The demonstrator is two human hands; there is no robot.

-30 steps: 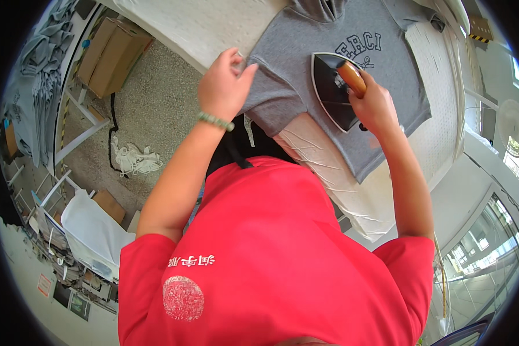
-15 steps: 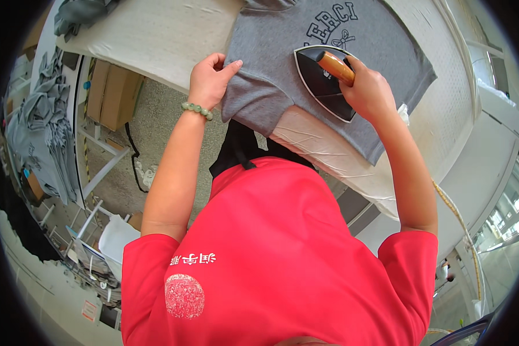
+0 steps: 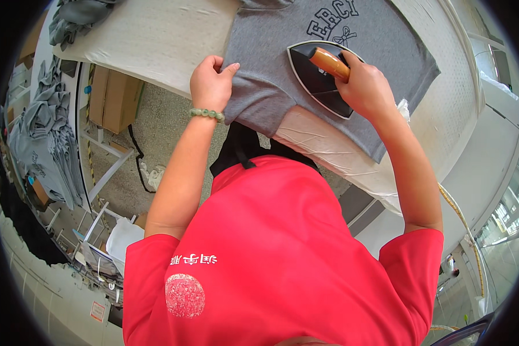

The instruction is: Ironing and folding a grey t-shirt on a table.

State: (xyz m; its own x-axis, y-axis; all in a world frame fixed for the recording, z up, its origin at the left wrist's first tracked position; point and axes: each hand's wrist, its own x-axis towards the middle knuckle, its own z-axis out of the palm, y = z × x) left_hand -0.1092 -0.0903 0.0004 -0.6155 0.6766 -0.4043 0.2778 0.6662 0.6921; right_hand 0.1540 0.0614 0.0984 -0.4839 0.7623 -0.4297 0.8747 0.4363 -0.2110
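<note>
A grey T-shirt [image 3: 265,63] with dark lettering and a bow print lies spread on a cream padded ironing table [image 3: 150,40]. My right hand [image 3: 366,86] grips the wooden handle of a black iron [image 3: 314,78], whose plate rests on the shirt below the print. At the near left, my left hand [image 3: 212,86], with a green bead bracelet at the wrist, pinches the edge of the shirt by its sleeve. That sleeve hangs partly over the table's near edge, with soft folds in it.
Crumpled grey cloth [image 3: 78,20] sits at the table's far left corner. A pile of grey shirts [image 3: 43,138] hangs at the left, beside a cardboard box [image 3: 112,98] on a white frame. A yellowish hose [image 3: 461,219] runs down at the right.
The iron has slid slightly left across the shirt with my right hand. My left hand keeps its pinch on the shirt's edge, almost in place.
</note>
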